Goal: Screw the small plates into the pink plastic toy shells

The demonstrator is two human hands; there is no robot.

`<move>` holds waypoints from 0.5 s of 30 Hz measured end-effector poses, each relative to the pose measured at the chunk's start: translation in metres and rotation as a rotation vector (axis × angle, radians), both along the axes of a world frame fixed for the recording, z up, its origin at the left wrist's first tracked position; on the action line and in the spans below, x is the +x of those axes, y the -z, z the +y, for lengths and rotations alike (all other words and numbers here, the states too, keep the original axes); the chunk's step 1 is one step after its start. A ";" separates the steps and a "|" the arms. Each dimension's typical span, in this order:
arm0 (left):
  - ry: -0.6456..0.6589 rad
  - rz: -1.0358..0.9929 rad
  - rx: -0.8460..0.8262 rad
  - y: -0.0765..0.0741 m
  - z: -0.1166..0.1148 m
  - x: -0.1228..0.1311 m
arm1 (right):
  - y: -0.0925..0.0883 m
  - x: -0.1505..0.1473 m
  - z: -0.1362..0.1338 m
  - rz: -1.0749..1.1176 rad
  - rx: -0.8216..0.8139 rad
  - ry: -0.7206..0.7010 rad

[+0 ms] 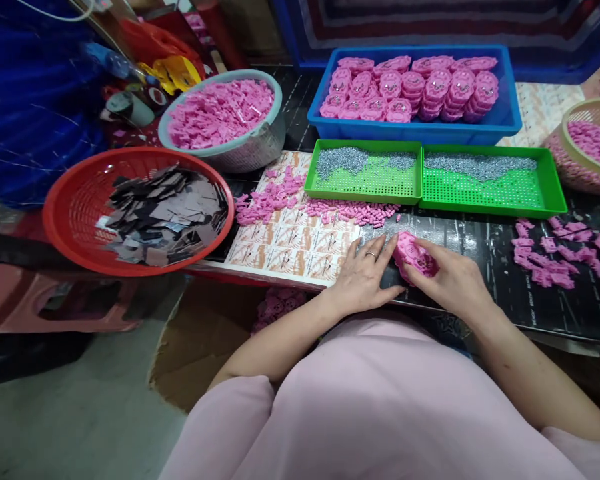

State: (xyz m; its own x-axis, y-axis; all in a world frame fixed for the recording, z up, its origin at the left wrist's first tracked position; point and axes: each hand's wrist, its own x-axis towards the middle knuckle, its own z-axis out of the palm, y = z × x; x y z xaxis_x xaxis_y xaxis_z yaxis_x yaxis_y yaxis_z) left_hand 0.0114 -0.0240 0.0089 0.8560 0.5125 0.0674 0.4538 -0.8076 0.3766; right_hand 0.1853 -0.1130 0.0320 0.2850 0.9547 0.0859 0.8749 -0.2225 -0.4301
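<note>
At the front of the black work surface, my right hand (453, 277) has its thumb and fingers closed round a pink plastic piece (411, 252), which looks like a small stack of moulded cases. My left hand (367, 273) lies flat beside it, fingers stretched out and a ring on one, the fingertips close to the piece's left side. Whether they touch it I cannot tell. Just beyond the left hand are small pink pegs (365, 212) and larger pink plastic parts (275, 197). More pink clip-like parts (545, 260) lie to the right of my right hand.
Two green trays (363, 195) (495, 205) hold small silvery pieces. Behind them a blue bin (410, 132) carries stacked pink cases. A red basket (60, 213) of dark flat squares and a grey basket (250, 147) of pink parts stand left; a cream basket (555, 143) stands right.
</note>
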 end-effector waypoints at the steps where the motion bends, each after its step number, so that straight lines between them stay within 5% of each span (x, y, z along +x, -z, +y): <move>1: -0.005 0.008 0.000 -0.001 -0.001 0.000 | -0.002 0.006 -0.001 0.052 0.033 0.022; 4: -0.021 0.015 0.016 -0.001 -0.003 0.005 | -0.002 0.025 -0.005 0.073 0.105 0.118; 7: -0.031 -0.007 0.040 0.001 -0.008 0.016 | 0.007 0.038 -0.007 -0.125 0.102 0.181; 15: 0.005 -0.050 0.053 0.004 -0.008 0.036 | 0.025 0.035 -0.009 -0.451 0.063 0.074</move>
State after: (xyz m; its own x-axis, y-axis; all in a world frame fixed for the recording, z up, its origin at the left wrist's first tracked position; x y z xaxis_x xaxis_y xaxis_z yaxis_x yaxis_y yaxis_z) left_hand 0.0476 -0.0319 0.0048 0.8535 0.5026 0.1375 0.4311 -0.8293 0.3554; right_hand 0.2199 -0.1221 0.0066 0.2728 0.9222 0.2741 0.9606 -0.2769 -0.0243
